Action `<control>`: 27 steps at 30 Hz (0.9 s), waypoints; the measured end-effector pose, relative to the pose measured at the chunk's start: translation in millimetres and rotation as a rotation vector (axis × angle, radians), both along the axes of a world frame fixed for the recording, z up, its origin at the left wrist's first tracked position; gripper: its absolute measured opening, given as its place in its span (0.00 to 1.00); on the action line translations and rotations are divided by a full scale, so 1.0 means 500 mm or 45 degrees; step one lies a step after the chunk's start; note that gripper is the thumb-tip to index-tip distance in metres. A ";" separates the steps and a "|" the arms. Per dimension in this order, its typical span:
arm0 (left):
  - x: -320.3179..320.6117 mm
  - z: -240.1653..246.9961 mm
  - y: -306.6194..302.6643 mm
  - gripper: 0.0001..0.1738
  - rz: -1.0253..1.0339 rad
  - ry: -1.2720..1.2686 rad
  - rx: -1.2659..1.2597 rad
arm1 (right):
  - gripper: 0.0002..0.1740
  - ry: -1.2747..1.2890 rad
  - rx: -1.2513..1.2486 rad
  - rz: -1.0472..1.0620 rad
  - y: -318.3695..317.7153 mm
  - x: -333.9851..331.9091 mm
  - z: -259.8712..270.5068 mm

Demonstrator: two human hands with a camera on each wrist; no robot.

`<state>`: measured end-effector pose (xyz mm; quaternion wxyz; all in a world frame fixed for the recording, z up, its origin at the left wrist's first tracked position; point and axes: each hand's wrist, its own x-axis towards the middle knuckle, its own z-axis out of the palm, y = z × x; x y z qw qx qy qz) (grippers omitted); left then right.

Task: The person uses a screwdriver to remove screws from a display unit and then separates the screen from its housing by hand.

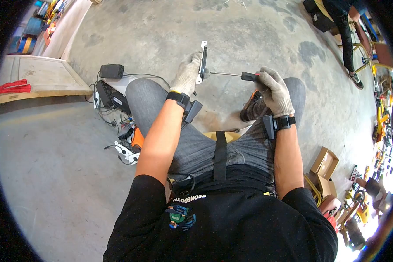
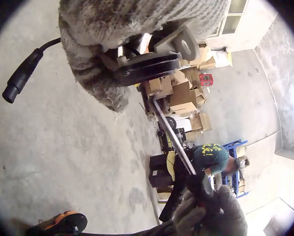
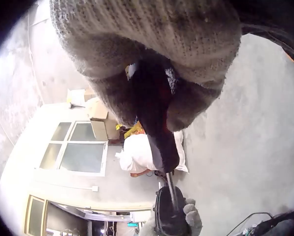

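And the screwdriver lies almost level above the concrete floor, long axis running side to side, shaft aimed left — its tip just beside a black part with white end brackets, contact impossible to tell. That part runs fore and aft, edge-on. Both gloved hands reach forward: the right hand wraps its fingers round the handle, while the left hand grasps the part.

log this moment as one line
left gloved hand: holds black oval part with white end tabs | right gloved hand: grips black-handled metal screwdriver | screwdriver: aimed at part, contact unclear
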<state>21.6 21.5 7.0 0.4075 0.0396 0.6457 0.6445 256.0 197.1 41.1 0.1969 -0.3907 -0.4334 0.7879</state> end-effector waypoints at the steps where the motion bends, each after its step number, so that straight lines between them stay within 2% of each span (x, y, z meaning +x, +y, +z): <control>1: -0.002 -0.002 -0.001 0.26 -0.011 0.009 0.014 | 0.25 -0.001 0.000 -0.001 0.001 0.000 -0.002; 11: -0.014 -0.035 0.001 0.18 0.037 -0.072 0.111 | 0.26 -0.091 0.065 0.031 -0.002 -0.002 -0.004; 15: -0.008 -0.031 0.001 0.21 0.087 -0.142 0.216 | 0.24 -0.122 0.033 -0.023 0.007 -0.002 -0.014; 17: -0.011 -0.036 0.004 0.21 0.092 -0.268 0.299 | 0.24 -0.088 -0.013 -0.041 0.011 -0.001 -0.010; 21: -0.008 -0.024 0.017 0.21 0.104 -0.491 0.264 | 0.23 0.041 -0.128 -0.117 0.007 -0.004 -0.008; 22: -0.004 -0.030 0.021 0.21 0.023 -0.536 0.293 | 0.23 0.043 -0.127 -0.123 0.005 -0.004 -0.005; 24: 0.009 -0.027 0.027 0.22 -0.057 -0.581 0.319 | 0.25 0.089 -0.038 0.138 -0.001 -0.005 0.009; 27: 0.035 -0.011 0.021 0.25 -0.215 -0.712 0.425 | 0.31 0.081 0.016 0.193 -0.017 -0.016 0.026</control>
